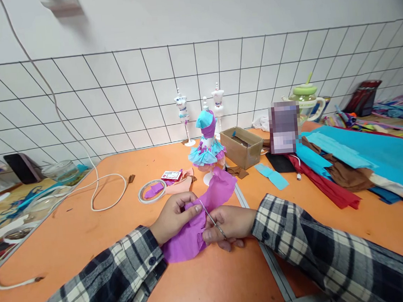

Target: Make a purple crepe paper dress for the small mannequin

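My left hand (173, 217) pinches a sheet of purple crepe paper (218, 191) that drapes over the orange table (89, 234). My right hand (228, 223) is closed around small metal scissors (210, 217), whose blades point up into the purple paper between my two hands. Both sleeves are black-and-white plaid. Just behind the paper stands a small mannequin (207, 143) dressed in a blue and purple paper dress.
Two bare white mini mannequins (183, 113) stand by the tiled wall. A cardboard box (242, 146), a tape roll (151, 191), a small red box (171, 175) and a white cable (109, 191) lie near. Blue, red and brown paper sheets (345, 163) pile at right.
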### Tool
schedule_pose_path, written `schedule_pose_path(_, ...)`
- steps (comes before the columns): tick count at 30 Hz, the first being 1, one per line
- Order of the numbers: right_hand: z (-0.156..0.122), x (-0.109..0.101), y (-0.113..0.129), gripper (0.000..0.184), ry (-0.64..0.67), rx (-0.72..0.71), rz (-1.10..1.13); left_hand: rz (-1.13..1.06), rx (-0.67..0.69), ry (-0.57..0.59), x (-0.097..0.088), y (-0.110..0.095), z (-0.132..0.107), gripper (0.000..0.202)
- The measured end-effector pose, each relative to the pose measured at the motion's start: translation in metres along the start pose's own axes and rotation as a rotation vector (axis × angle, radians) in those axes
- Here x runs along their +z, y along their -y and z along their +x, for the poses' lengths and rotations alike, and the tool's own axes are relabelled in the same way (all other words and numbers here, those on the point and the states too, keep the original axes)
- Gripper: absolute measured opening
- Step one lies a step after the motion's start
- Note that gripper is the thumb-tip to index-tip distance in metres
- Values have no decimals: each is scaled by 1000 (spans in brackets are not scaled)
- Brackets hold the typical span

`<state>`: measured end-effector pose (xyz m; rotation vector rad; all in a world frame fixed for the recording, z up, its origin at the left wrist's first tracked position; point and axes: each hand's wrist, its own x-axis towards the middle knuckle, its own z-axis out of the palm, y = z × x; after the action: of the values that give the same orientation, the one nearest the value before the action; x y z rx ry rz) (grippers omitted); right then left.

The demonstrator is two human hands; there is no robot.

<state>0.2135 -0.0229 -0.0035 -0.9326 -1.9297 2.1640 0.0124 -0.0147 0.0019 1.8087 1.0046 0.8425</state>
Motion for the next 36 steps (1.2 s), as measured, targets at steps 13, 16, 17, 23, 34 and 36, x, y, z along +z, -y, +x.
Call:
schedule_pose_path(13, -3, 2, 3, 58, 11, -21, 2, -67, 16, 28, -2, 0, 1, 39)
schedule_pose_path(16, -3, 1, 1, 58, 14, -32, 26, -74, 0, 47, -2, 1, 1, 40)
schedule_pose_path(17, -3, 1, 1, 58, 17, -37, 28, -73, -7, 51, -2, 2, 1, 40)
schedule_pose_path(23, -3, 1, 0, 57, 20, -19, -16, -81, -7, 57, -1, 3, 1, 41)
schedule_pose_path(34, -3, -1, -4, 60, 61, -75, 35, -228, 101, 5, 1, 1, 0, 45)
schedule_pose_path(36, -3, -2, -5, 59, 98, -106, 39, -286, 176, 0, 0, -1, 0, 68)
